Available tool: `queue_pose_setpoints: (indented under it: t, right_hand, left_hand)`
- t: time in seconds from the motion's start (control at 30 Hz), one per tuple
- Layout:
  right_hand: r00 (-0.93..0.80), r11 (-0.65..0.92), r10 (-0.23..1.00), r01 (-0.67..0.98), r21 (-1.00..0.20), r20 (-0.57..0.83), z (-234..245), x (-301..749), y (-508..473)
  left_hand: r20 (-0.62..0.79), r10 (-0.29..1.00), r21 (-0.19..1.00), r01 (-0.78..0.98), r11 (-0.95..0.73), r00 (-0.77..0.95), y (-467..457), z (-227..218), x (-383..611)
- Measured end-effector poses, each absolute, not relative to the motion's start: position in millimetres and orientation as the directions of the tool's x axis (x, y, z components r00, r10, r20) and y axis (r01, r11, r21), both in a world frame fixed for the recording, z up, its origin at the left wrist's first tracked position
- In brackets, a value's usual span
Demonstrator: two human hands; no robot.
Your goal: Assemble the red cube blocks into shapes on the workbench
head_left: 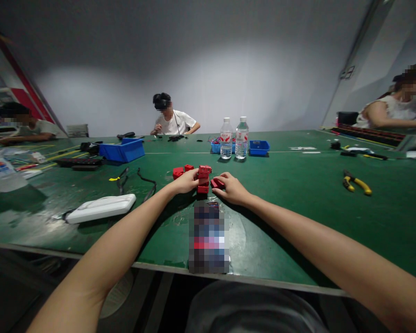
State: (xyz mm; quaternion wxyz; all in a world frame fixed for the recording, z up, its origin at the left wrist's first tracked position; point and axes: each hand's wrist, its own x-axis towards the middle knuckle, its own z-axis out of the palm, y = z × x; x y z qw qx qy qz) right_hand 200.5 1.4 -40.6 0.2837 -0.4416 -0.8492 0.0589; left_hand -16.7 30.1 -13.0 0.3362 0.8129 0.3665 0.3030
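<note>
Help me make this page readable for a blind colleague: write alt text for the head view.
A person's left hand touches a small stack of red blocks while the right hand holds another red block beside it at a green table. Beyond stand two clear bottles, and a co-worker in white sits across.

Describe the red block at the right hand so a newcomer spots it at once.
On the green table, find the red stack at the left hand. The red block is just right of it, the only one at the right hand; other red pieces are in the stack or beside the left hand.
</note>
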Motion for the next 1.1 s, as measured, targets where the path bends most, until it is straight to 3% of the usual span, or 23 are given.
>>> queue_pose_setpoints:
  t: [0.27,0.57,0.8,1.1]
  right_hand:
    - [-0.408,0.558,0.807,0.762,-0.328,0.426,-41.5,198.7,1.0]
    - [-0.231,0.5,0.836,0.692,-0.52,0.497,-37.2,198.6,-0.6]
    - [-0.092,0.405,0.897,0.564,-0.72,0.433,-28.9,197.5,-3.6]
    - [-0.137,0.405,0.904,0.576,-0.71,0.405,-32.8,201.2,4.5]
  left_hand:
    - [0.28,0.833,0.683,0.511,-0.523,0.478,39.6,-21.8,-21.1]
    - [0.273,0.884,0.768,0.468,-0.437,0.378,28.6,-24.5,-7.0]
    - [0.262,0.889,0.825,0.391,-0.408,0.375,23.2,-24.8,3.5]
    - [0.265,0.893,0.828,0.388,-0.404,0.365,22.9,-24.5,3.0]
